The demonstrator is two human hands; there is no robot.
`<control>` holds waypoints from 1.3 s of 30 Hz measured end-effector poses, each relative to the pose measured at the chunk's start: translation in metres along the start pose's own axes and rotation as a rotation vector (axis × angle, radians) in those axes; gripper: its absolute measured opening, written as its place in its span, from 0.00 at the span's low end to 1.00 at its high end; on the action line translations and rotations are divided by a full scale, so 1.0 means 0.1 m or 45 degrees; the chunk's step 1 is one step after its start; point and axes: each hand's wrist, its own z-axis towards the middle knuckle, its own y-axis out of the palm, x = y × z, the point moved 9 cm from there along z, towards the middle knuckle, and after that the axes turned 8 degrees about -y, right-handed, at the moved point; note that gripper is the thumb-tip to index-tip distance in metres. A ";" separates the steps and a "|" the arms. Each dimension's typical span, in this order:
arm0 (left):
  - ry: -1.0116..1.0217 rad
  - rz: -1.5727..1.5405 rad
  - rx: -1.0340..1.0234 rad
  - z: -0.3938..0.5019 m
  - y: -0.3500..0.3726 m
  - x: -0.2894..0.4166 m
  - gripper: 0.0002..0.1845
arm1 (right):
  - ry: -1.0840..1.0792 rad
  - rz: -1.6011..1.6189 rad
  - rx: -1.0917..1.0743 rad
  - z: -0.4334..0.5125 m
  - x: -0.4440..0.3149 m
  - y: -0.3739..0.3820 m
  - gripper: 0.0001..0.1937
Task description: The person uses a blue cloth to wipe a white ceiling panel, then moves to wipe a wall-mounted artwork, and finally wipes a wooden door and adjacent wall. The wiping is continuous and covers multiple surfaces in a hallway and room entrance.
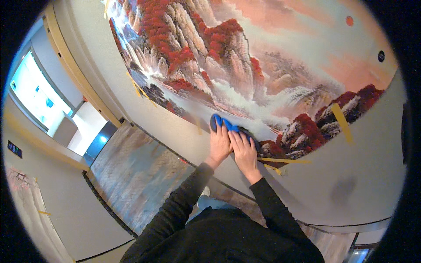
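Observation:
A large landscape picture with red trees, cliffs and misty water covers the wall in front of me. Near its lower edge, my left hand and my right hand press side by side on a blue and dark cloth or pad, which lies against the picture. The fingers of both hands rest on top of it, and what is under them is hidden. Strips of yellow tape cross the picture's edge, one at the right and another just right of my right hand.
Patterned carpet runs along the wall's dark baseboard. At the left are a wood-framed doorway and a bright window. Another picture hangs on the lower-left wall, with a small dark panel above it.

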 end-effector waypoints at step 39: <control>0.372 -0.164 0.559 2.05 -1.54 -0.43 0.30 | 0.171 -0.266 0.673 2.09 -0.34 -0.72 0.16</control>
